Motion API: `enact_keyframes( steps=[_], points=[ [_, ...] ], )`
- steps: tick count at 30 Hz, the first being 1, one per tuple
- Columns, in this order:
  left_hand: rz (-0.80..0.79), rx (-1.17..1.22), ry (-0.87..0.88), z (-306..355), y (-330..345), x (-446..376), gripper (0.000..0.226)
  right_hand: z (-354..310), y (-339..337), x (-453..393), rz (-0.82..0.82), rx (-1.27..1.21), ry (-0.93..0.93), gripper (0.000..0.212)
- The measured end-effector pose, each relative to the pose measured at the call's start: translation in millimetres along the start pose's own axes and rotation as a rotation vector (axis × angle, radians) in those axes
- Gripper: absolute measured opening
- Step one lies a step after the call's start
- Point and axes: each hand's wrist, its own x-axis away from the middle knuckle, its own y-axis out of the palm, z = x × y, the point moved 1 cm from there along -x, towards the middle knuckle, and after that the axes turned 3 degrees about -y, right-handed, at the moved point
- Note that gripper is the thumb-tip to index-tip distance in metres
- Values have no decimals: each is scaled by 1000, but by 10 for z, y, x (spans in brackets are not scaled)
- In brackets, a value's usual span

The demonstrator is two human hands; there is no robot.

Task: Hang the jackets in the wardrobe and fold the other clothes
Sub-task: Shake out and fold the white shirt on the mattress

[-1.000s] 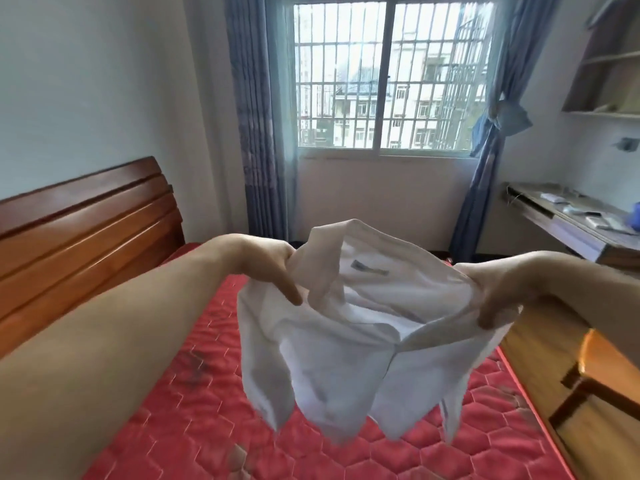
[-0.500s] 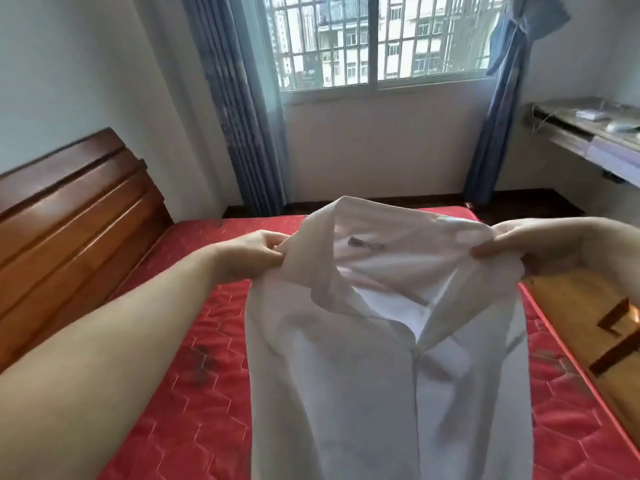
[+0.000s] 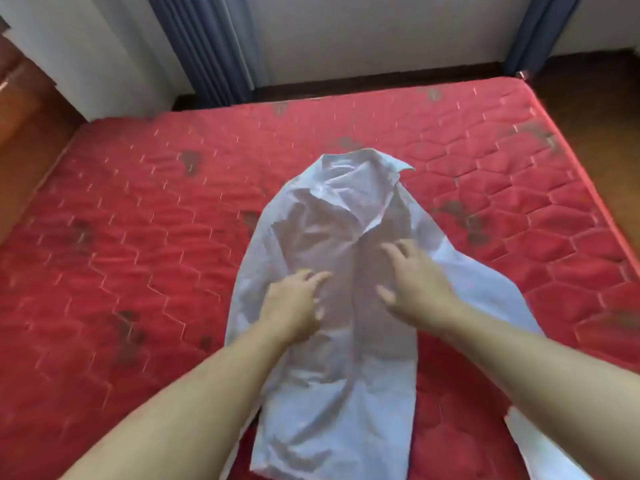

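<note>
A white collared shirt (image 3: 346, 216) lies front up on the red mattress (image 3: 138, 220), collar pointing toward the far edge, its right sleeve spread out to the right. My left hand (image 3: 294, 306) hovers over or touches the shirt's left chest with fingers loosely spread. My right hand (image 3: 412, 282) is over the right chest, fingers spread and holding nothing. My forearms hide part of the lower shirt. The frame is blurred by motion.
A wooden headboard (image 3: 20, 109) stands at the left. Blue curtains (image 3: 207, 46) hang against the white wall beyond the bed. Wooden floor (image 3: 595, 109) shows past the mattress's right edge. A white cloth piece (image 3: 540, 448) lies at the bottom right.
The shirt, held up by its shoulders before, now lies flat on the mattress. Both hands let go of it and moved onto its chest. The view tilted down.
</note>
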Motion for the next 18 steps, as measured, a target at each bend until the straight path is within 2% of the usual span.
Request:
enact_keyframes(
  steps=[2, 4, 8, 10, 13, 14, 18],
  points=[
    [-228, -61, -24, -124, 829, 254, 61, 113, 822, 359, -178, 80, -11, 63],
    [-383, -85, -83, -327, 1480, 485, 67, 172, 1455, 713, -271, 115, 20, 63],
    [-576, -97, -154, -863, 2312, 821, 98, 247, 2308, 1233, -313, 209, 80, 81],
    [-509, -110, -111, -1085, 2553, 920, 106, 282, 2601, 1453, -292, 244, 92, 80],
    [-350, -103, -19, -1235, 2700, 1000, 104, 263, 2845, 1668, -195, 226, 144, 73],
    [-303, -92, 31, -1245, 2709, 1024, 102, 242, 2882, 1698, -156, 189, 227, 74],
    [-126, -99, 401, -1226, 2685, 1204, 90, 156, 2913, 1747, 47, -139, 796, 77]
  ],
)
